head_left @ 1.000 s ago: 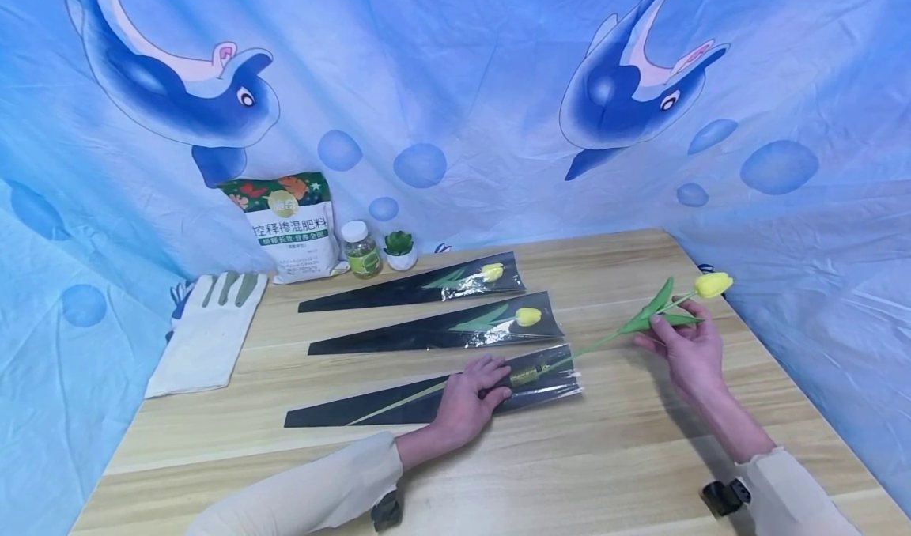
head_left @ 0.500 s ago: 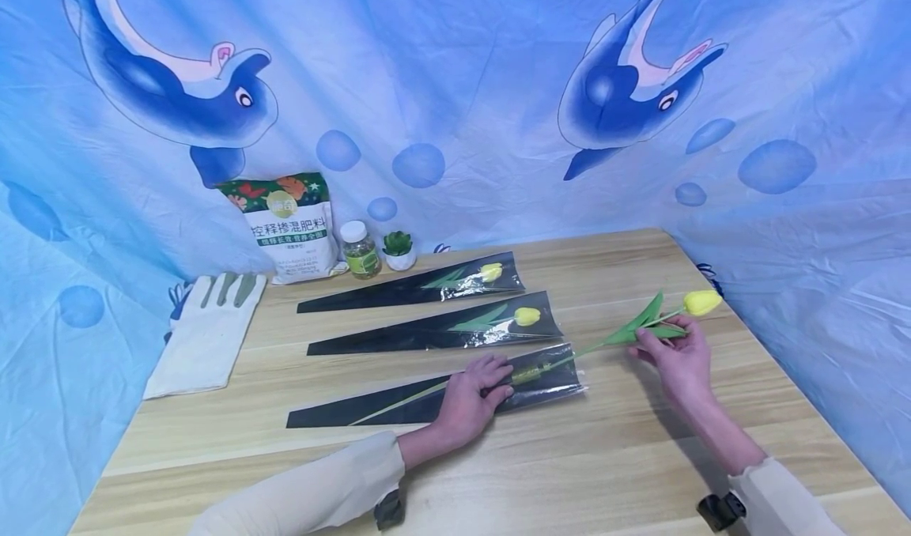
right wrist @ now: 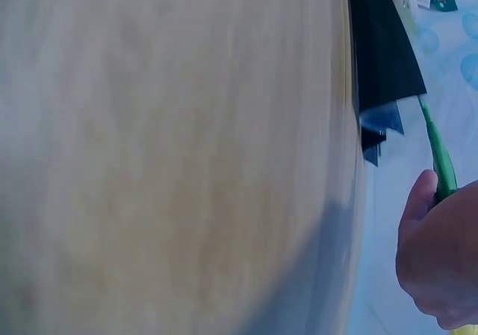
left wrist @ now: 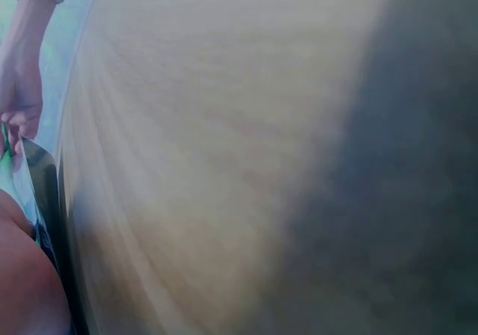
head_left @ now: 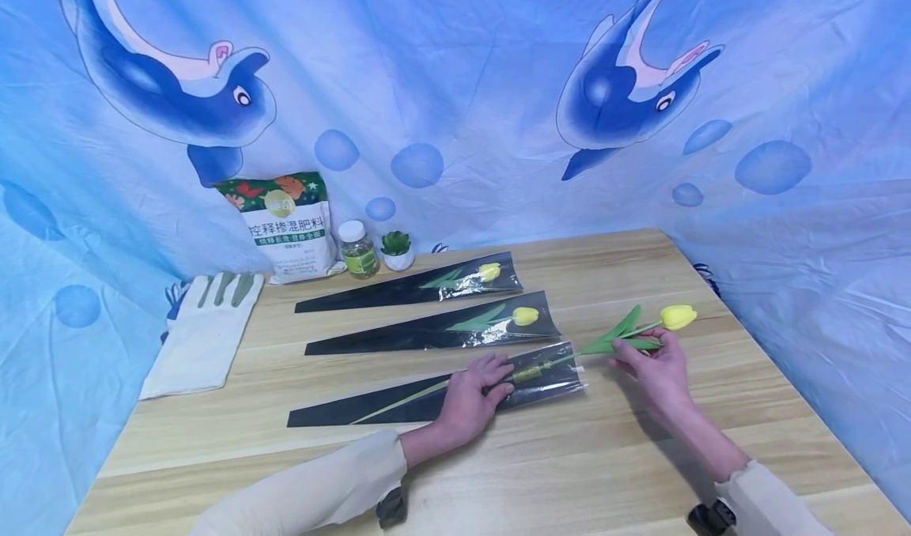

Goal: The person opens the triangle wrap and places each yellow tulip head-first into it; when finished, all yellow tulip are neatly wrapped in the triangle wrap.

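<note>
Left hand (head_left: 470,398) lower centre of head view, palm down, fingers flat, pressing nearest black sleeve (head_left: 398,402) onto wooden table (head_left: 612,457). Right hand (head_left: 651,366) right of centre, fingers pinched on yellow tulip (head_left: 640,330) at leaves; bloom pokes right of hand, stem runs left into sleeve mouth, lower stem already inside. Two more sleeved tulips (head_left: 434,326) lie behind, parallel. Fertiliser bag (head_left: 288,228), small jar (head_left: 359,249), tiny potted plant (head_left: 397,250) at table's back edge, centre left; gloves (head_left: 206,330) at left.
</note>
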A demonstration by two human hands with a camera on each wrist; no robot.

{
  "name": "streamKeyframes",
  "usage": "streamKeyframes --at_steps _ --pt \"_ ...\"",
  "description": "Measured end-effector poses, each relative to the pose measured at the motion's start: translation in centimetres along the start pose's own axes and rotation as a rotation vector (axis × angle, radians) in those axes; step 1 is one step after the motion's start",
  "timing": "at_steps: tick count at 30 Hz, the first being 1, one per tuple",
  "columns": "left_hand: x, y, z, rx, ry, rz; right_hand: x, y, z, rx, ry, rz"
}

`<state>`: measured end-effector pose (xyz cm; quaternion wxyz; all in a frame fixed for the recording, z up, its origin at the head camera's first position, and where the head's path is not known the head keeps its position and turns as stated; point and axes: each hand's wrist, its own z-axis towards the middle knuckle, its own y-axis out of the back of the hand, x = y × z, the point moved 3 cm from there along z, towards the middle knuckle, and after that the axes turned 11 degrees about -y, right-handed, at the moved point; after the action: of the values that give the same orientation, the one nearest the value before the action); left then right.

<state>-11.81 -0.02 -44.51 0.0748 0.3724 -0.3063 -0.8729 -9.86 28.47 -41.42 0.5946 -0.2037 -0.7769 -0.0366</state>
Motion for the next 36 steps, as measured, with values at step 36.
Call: streamKeyframes --at_steps 36 --pt "-0.3 -0.3 0.4 -0.020 0.024 -0.037 -1.5 -0.5 -0.9 0.046 -0.284 0.293"
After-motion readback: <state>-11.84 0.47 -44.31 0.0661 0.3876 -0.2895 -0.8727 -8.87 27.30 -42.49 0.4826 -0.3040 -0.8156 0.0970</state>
